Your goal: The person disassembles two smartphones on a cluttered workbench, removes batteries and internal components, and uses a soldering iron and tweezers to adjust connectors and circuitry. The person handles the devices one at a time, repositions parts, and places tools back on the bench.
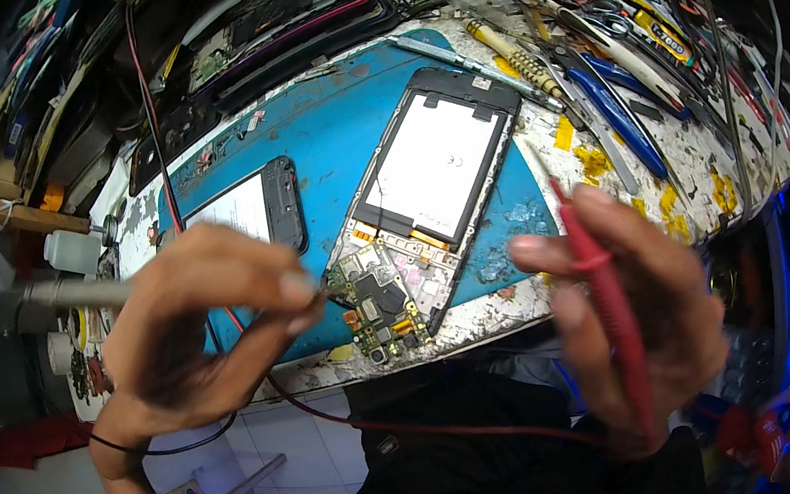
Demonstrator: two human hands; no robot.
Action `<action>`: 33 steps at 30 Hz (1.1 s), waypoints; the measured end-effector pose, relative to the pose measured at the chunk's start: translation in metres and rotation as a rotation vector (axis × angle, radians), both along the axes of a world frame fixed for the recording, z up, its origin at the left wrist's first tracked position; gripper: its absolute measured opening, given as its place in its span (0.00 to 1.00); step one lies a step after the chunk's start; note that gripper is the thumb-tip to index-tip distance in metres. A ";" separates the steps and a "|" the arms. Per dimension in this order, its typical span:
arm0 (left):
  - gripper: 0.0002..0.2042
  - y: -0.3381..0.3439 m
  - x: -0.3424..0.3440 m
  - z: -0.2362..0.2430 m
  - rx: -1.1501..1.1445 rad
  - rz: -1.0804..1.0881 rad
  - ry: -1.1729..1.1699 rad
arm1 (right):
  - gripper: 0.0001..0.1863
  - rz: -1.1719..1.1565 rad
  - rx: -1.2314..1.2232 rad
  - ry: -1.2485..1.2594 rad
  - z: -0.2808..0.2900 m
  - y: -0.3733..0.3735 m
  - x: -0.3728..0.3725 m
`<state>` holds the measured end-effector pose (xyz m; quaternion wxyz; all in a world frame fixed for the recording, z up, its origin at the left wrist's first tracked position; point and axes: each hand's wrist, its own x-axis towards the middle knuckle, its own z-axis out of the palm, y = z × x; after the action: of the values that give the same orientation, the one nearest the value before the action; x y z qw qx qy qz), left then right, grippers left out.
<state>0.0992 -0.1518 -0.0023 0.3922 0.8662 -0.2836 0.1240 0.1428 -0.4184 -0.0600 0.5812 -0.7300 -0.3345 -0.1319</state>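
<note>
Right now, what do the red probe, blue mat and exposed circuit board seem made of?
Red probe: likely hard plastic, semi-gloss, given its smooth, evenly coloured body.
Blue mat: probably silicone or rubber, mostly matte and stained; vinyl is possible.
Circuit board: likely fibreglass laminate, greenish, with shiny silvery patches that look like metal.

There are two hands (pixel 190 304) (pixel 672 321), one red probe (pixel 620 324) and, on one blue mat (pixel 332 117), apparently two opened phones (pixel 437 162) (pixel 286 206).
</note>
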 end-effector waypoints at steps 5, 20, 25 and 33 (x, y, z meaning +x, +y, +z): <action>0.15 -0.005 0.027 -0.023 -0.093 -0.104 0.032 | 0.18 0.111 -0.017 0.057 0.002 -0.006 0.017; 0.21 -0.006 0.020 -0.020 0.070 -0.129 0.190 | 0.12 0.318 -0.087 0.022 0.004 0.017 0.045; 0.21 -0.008 0.020 -0.031 0.055 -0.159 0.096 | 0.11 0.355 -0.167 0.004 0.004 0.015 0.044; 0.21 -0.016 0.020 -0.031 0.035 -0.100 0.113 | 0.11 0.330 -0.125 -0.165 -0.005 0.017 0.041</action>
<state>0.1188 -0.1673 -0.0333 0.3979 0.8633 -0.3062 0.0500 0.1843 -0.4016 -0.0652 0.5191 -0.6866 -0.5038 -0.0734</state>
